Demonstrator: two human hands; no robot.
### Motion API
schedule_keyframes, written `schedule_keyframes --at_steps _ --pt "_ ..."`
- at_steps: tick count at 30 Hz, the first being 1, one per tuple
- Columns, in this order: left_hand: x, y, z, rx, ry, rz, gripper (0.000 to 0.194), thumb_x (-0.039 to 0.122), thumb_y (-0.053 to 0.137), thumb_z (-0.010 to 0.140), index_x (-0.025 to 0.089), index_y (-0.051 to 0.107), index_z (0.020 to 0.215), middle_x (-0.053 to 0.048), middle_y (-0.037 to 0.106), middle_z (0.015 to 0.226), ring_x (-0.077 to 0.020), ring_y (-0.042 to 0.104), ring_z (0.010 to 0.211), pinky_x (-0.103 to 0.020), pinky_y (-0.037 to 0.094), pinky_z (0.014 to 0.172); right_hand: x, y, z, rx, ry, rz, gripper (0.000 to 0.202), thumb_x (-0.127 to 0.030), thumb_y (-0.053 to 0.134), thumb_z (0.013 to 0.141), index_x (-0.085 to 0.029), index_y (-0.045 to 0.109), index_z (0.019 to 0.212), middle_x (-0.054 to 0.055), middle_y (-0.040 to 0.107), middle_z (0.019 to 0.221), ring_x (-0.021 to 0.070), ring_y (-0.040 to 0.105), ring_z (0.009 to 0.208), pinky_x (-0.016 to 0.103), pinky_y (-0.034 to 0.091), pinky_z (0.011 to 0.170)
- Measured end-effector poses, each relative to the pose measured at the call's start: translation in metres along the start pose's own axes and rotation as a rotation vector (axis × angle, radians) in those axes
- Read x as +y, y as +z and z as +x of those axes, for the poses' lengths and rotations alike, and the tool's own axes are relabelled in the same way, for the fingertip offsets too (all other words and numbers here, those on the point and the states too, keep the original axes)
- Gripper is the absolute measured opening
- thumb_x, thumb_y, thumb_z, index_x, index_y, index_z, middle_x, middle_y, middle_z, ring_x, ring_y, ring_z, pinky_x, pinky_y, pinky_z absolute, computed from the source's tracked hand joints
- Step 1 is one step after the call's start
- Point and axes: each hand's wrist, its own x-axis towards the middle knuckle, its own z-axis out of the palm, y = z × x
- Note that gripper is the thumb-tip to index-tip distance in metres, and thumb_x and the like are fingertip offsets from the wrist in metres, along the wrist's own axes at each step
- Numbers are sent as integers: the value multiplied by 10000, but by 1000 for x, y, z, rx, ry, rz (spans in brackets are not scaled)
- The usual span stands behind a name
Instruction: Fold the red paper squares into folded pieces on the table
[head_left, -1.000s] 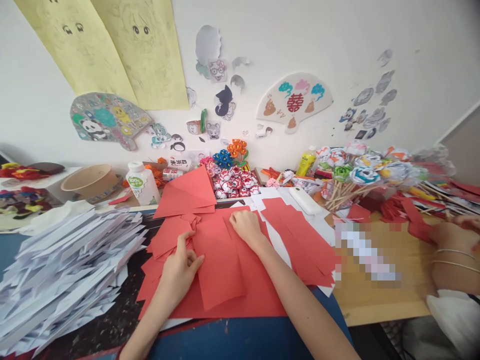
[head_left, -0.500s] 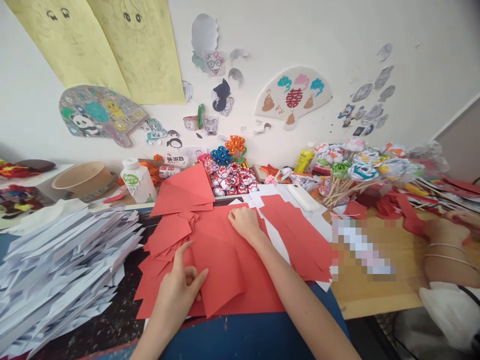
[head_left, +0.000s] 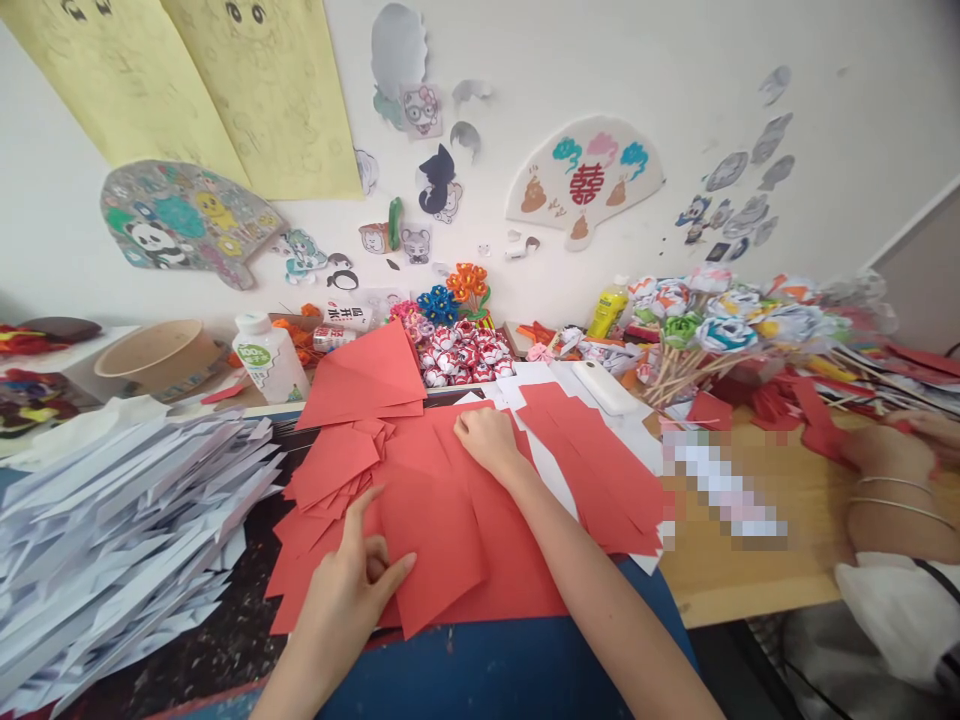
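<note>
My left hand is at the left edge of a red paper sheet. Its index finger and thumb are spread apart along that edge, with the thumb tip on the paper; the other fingers curl in. Closed fingers of my right hand rest on the far part of the red paper, and their tips are partly hidden. Beneath both hands lie more red sheets, and smaller red pieces overlap at the left. A larger red sheet lies behind them.
A big heap of folded white paper strips covers the left side. Further back stand a white bottle, a tray of red-and-white paper flowers and paper flowers on sticks. Another person's hand works with red paper at right.
The view has shifted slightly. My left hand stays at the sheet's left edge, and my right hand keeps its place on the red paper.
</note>
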Motion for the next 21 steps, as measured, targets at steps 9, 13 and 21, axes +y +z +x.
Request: schedule_keyframes --at_steps 9,13,21 --pt "-4 -4 -3 -64 53 53 576 381 446 861 252 232 1380 75 433 582 -158 488 491 -224 367 510 0 -2 1 -17 10 11 341 -275 401 930 -157 714 864 100 702 804 211 636 771 269 397 650" --pt "-9 -3 -7 -72 65 72 556 388 424 875 232 238 1376 69 433 587 -157 469 486 -220 356 497 0 -2 1 -19 11 16 335 -272 406 927 -164 716 861 94 702 808 213 638 769 271 400 644" --pt "-9 -10 -16 -118 -13 35 594 450 455 853 257 232 1369 73 464 585 -157 499 490 -218 403 495 1 -3 1 -17 21 48 328 -270 418 918 -155 717 849 100 702 816 207 634 774 264 394 651"
